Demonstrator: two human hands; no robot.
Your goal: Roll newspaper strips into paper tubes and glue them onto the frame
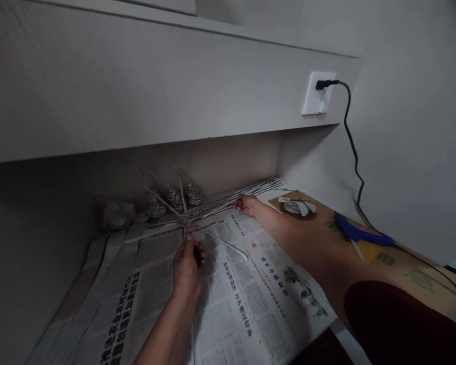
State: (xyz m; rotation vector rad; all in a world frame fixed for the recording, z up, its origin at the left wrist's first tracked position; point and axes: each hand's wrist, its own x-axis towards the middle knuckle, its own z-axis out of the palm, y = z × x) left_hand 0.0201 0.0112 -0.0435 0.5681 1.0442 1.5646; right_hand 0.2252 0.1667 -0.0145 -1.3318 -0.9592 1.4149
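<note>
My left hand (188,261) is closed in a pinch on a spoke of a star-shaped frame of rolled-newspaper sticks (224,241), held above the newspaper sheets. Its spokes cross near the fingertips and point several ways. Farther back and to the right, my right hand (247,205) has its fingers curled at the edge of a bundle of long rolled-paper sticks (266,185). The fingers look closed on a stick there, though the tips are partly hidden. Behind the frame stand several small woven cone shapes (174,196).
Newspaper sheets (228,324) cover the surface. A crumpled pale lump (117,214) lies at back left. On the right are a brown board (311,215), a blue glue gun (351,228) and its black cord (352,137), running near a wall socket (312,99). A low panel (155,86) overhangs the back.
</note>
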